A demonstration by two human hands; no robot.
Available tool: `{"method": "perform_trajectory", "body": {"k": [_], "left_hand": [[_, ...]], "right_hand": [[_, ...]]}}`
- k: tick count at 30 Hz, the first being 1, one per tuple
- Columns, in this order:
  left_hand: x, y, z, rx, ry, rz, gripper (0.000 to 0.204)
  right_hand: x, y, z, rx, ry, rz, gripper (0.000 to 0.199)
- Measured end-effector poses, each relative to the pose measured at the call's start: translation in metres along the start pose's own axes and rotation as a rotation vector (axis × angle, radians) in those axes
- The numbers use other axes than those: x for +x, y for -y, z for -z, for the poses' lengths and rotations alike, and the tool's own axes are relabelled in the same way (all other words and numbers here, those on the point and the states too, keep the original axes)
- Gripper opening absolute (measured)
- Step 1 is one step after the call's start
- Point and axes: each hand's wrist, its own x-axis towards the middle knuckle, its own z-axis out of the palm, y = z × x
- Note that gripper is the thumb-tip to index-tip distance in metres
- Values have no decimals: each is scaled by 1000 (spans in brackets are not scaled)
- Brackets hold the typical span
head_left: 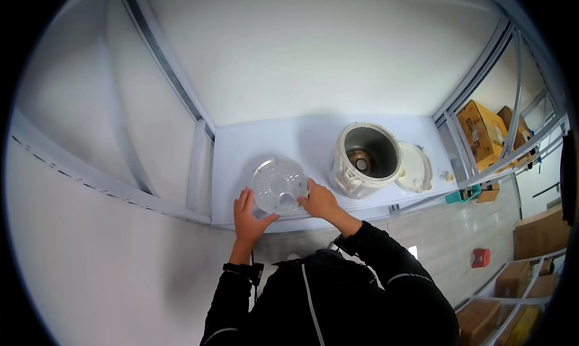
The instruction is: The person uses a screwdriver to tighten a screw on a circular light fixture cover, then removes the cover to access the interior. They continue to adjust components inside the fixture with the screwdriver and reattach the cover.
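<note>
left grip: spread wide against clear round tray
right grip: pinching tray's right rim
white pot: right of both grips

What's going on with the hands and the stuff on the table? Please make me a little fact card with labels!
Left hand: spread open at the disc's left side
Right hand: at the disc's right edge, thumb over it; how firm the grip is can't be seen
Disc: round, shiny, dotted all over, with a bigger round spot near the front
Pot: white outside, grey inside, open, right of the disc
Lid: white, off the pot, to its right
Table: white
</note>
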Motion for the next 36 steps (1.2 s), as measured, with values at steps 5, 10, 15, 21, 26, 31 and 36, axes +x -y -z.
{"method": "perform_trajectory", "body": {"k": [5,10,15,21,26,31,36], "left_hand": [[4,18,-23,62,78,16,112],[12,19,-39,80,170,67,113],[19,12,-48,101,209,97,114],[22,6,-56,127,226,143,118],[29,-25,-47,125,174,22,119],[57,-116,-30,56,88,-216,108],[82,-194,-34,-77,162,-455,87]], "right_hand": [[9,-19,-20,16,-11,-50,64],[18,-45,-33,90,-4,-57,76],[22,-63,-42,250,-112,-8,75],[-5,-39,-9,29,-23,-72,91],[-46,-36,43,82,-78,206,69],[-98,-2,126,216,-54,235,64],[-131,-12,180,351,-63,263,63]]}}
